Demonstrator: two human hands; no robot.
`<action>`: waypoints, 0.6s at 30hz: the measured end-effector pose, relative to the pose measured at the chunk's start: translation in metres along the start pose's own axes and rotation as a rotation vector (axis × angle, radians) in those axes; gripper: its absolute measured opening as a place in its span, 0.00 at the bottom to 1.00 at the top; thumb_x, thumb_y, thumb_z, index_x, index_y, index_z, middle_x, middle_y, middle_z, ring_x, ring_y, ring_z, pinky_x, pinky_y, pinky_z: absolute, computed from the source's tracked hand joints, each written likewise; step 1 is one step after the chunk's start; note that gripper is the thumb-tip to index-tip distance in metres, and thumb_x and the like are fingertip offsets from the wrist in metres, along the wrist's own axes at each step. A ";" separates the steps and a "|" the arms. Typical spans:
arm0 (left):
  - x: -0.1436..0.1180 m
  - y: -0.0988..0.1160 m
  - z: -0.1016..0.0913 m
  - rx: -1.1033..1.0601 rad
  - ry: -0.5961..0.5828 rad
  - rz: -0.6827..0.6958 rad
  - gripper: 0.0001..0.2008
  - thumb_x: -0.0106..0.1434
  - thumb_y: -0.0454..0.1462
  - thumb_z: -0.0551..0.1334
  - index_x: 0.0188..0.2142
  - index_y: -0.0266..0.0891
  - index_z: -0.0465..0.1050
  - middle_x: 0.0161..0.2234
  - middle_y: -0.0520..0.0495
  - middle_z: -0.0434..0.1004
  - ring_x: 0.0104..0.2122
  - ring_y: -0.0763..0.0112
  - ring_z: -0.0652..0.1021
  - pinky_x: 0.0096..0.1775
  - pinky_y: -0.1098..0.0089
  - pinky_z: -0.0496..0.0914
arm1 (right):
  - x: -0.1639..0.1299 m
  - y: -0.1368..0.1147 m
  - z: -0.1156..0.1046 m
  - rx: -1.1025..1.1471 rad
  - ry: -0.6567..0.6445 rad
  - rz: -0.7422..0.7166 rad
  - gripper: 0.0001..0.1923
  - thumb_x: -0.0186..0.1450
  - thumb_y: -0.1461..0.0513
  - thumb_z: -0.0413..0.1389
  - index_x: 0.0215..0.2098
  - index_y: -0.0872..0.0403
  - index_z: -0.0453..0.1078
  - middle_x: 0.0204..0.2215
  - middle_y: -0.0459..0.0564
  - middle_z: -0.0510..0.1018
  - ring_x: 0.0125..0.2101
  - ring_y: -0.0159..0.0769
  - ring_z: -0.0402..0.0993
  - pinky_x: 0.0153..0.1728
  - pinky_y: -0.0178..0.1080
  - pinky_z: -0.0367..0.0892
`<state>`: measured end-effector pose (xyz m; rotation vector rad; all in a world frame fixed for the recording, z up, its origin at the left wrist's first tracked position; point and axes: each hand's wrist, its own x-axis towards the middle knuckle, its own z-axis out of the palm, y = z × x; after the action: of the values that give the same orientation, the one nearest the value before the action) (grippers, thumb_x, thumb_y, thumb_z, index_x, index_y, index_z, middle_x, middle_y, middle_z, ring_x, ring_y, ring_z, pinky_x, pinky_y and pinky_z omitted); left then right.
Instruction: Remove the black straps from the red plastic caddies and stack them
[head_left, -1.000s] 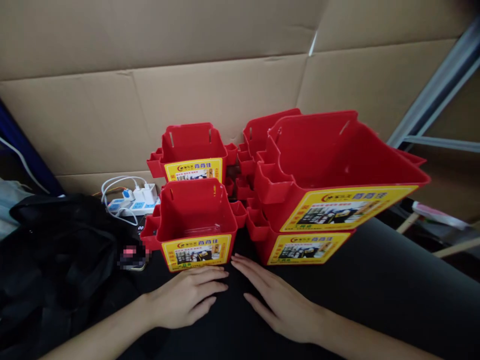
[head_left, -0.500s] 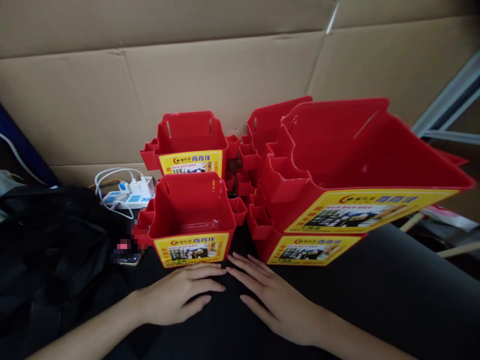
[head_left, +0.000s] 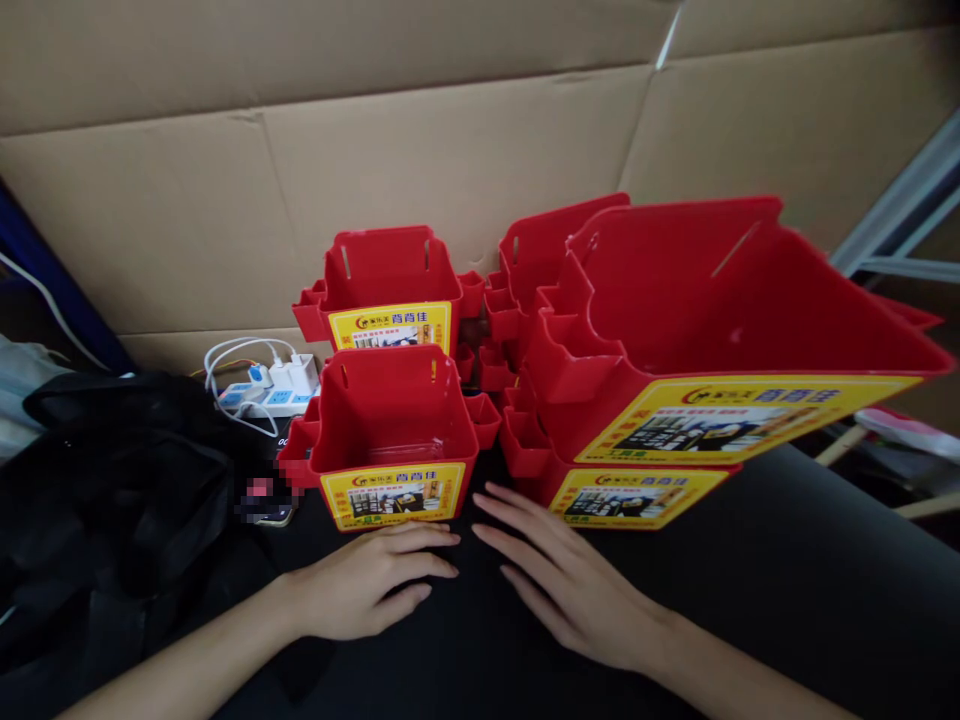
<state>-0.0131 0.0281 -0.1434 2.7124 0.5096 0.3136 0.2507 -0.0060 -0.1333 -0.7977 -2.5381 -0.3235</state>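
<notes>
My left hand [head_left: 375, 580] lies flat on the black table, fingers apart and holding nothing, just in front of the near left red tool box [head_left: 390, 410]. To its right, my right hand [head_left: 562, 570] also rests with fingers spread and nothing in them, close to the lower right red tool box [head_left: 645, 497]. A large red tool box [head_left: 697, 300] sits on top of that one. Behind the near left box stands another red tool box [head_left: 382, 265]. Each of these carries a yellow label on its front. One more red tool box [head_left: 562, 237] shows partly, at the back.
A white power strip [head_left: 274, 400] with plugs and cables lies at the left, behind a phone [head_left: 277, 515] that is partly blurred out. Black bags or cloth [head_left: 112, 480] fill the left side. A cardboard wall [head_left: 450, 170] rises behind, and a metal frame [head_left: 900, 215] stands at right.
My right hand has shifted slightly to the right, widening the space between the two hands. The view has turned a little; the boxes stay where they were.
</notes>
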 end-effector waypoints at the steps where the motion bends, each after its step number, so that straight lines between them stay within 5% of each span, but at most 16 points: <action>1: -0.001 -0.001 0.001 0.020 0.008 0.007 0.19 0.63 0.33 0.53 0.54 0.41 0.63 0.60 0.47 0.58 0.58 0.69 0.62 0.59 0.64 0.59 | -0.001 0.003 -0.009 -0.074 0.169 -0.050 0.26 0.61 0.69 0.49 0.58 0.53 0.59 0.55 0.53 0.65 0.58 0.41 0.57 0.52 0.45 0.65; 4: -0.003 0.001 0.004 0.151 0.034 0.036 0.19 0.63 0.33 0.52 0.54 0.40 0.63 0.59 0.45 0.59 0.58 0.68 0.62 0.58 0.65 0.61 | -0.002 0.016 -0.054 -0.386 0.617 -0.055 0.39 0.54 0.72 0.56 0.61 0.49 0.53 0.58 0.52 0.60 0.57 0.43 0.58 0.54 0.44 0.62; 6: 0.000 0.006 0.006 0.296 0.055 0.090 0.19 0.63 0.32 0.51 0.54 0.38 0.63 0.59 0.42 0.59 0.58 0.66 0.61 0.58 0.64 0.60 | -0.002 0.030 -0.094 -0.522 0.698 0.058 0.42 0.50 0.69 0.62 0.61 0.48 0.53 0.56 0.54 0.64 0.54 0.45 0.62 0.54 0.46 0.62; 9: 0.018 0.024 0.002 0.497 0.132 0.209 0.19 0.64 0.31 0.49 0.54 0.38 0.63 0.60 0.43 0.56 0.61 0.65 0.56 0.60 0.62 0.54 | -0.002 0.056 -0.148 -0.523 0.461 0.286 0.28 0.59 0.56 0.58 0.55 0.53 0.61 0.49 0.59 0.70 0.51 0.43 0.66 0.52 0.46 0.62; 11: 0.040 0.038 -0.004 0.600 0.203 0.248 0.20 0.65 0.32 0.47 0.55 0.38 0.61 0.61 0.44 0.54 0.62 0.65 0.52 0.61 0.61 0.51 | -0.001 0.070 -0.171 -0.448 0.255 0.201 0.21 0.62 0.48 0.50 0.45 0.53 0.68 0.39 0.56 0.76 0.42 0.39 0.71 0.45 0.42 0.66; 14: 0.077 0.054 -0.011 0.734 0.299 0.195 0.22 0.64 0.33 0.48 0.57 0.33 0.57 0.62 0.41 0.52 0.61 0.60 0.52 0.60 0.58 0.50 | 0.001 0.079 -0.186 -0.347 0.110 0.153 0.23 0.61 0.44 0.47 0.32 0.53 0.70 0.28 0.53 0.76 0.26 0.32 0.71 0.29 0.35 0.68; 18: 0.106 0.061 -0.011 0.831 0.359 0.108 0.21 0.62 0.33 0.49 0.55 0.31 0.61 0.59 0.41 0.56 0.55 0.57 0.61 0.57 0.55 0.54 | 0.006 0.075 -0.188 -0.271 0.071 0.247 0.27 0.57 0.41 0.49 0.27 0.55 0.72 0.27 0.54 0.77 0.23 0.31 0.71 0.24 0.33 0.67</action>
<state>0.0990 0.0195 -0.0940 3.5134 0.7130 0.7711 0.3574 -0.0085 0.0389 -1.1660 -2.3256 -0.6093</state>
